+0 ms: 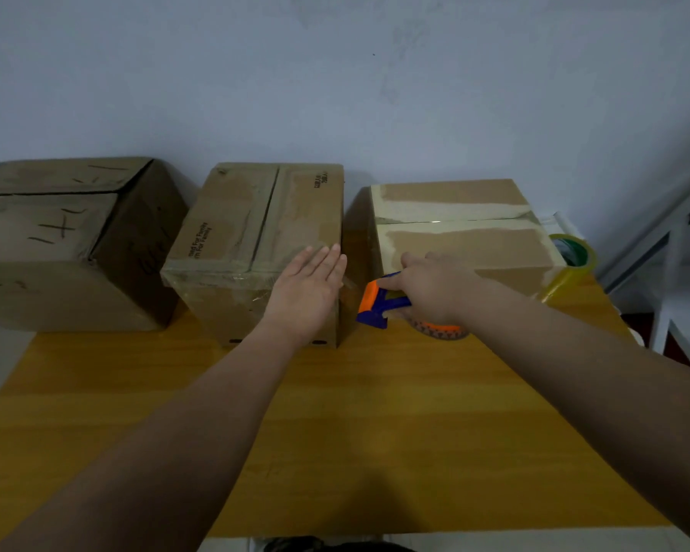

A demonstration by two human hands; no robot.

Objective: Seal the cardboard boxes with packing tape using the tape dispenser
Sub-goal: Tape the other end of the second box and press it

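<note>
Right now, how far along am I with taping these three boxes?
Done, it seems: the right box has tape over its top seam. In hand: your right hand grips the tape dispenser at that box's near corner; your left hand, held flat, is at the middle box. Left: the left box looks untaped.
</note>
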